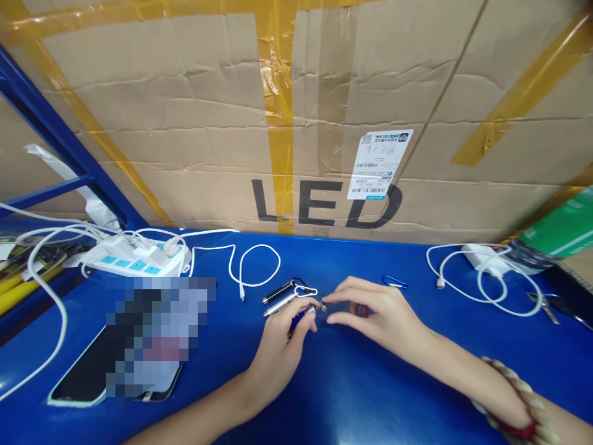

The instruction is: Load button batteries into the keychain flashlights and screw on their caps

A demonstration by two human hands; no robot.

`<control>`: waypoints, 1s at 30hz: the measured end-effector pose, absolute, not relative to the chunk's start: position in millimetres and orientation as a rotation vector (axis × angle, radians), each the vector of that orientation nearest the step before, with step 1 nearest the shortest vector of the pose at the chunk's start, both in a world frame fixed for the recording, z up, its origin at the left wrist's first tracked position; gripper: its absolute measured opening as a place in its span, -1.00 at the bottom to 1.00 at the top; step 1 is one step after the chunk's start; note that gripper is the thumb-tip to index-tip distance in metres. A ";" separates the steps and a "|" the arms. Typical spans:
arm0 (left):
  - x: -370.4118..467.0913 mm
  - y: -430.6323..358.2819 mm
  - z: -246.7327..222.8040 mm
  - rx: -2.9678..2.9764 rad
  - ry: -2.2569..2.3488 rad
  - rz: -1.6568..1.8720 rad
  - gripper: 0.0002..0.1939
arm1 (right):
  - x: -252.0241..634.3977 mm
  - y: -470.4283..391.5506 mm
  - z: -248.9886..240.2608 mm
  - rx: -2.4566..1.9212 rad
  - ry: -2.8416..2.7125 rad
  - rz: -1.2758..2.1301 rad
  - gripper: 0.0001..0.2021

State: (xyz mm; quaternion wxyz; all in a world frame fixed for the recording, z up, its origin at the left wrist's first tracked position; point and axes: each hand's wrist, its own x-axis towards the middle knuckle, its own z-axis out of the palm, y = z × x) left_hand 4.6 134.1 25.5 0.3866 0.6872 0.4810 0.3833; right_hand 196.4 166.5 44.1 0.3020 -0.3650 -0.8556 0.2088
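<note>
My left hand is closed around a small blue tube with a shiny metal end, shaped like a mini flashlight; the fingers cover most of it. A tiny metal piece shows at that end, between my two hands. Just to its right is my right hand, thumb and fingers apart with a gap between them. Beyond my left hand lie a slim black tube and a silver tube. A silver carabiner is beside them. Behind my right hand lies a blue carabiner.
A large cardboard box marked LED stands along the back of the blue table. At left are a white power strip, cables and a phone, partly pixelated. A charger with coiled white cable and keys lie right.
</note>
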 end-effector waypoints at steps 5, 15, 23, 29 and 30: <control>5.0 135.1 23.1 1.669 1.268 0.961 -0.77 | 197.9 166.3 48.2 -1.074 -2.340 0.482 -0.81; 4.8 135.6 20.1 1.649 1.268 0.957 -0.78 | 198.2 172.5 37.3 -1.317 -2.637 0.255 -0.76; 6.6 136.3 16.6 1.608 1.263 0.981 -0.82 | 194.1 167.4 37.5 -1.192 -2.718 0.288 -0.78; 7.8 136.3 18.4 1.584 1.267 0.982 -0.77 | 192.1 167.3 37.3 -1.180 -2.700 0.317 -0.75; 7.7 136.4 18.7 1.578 1.266 0.981 -0.75 | 192.2 167.4 37.1 -1.181 -2.688 0.324 -0.75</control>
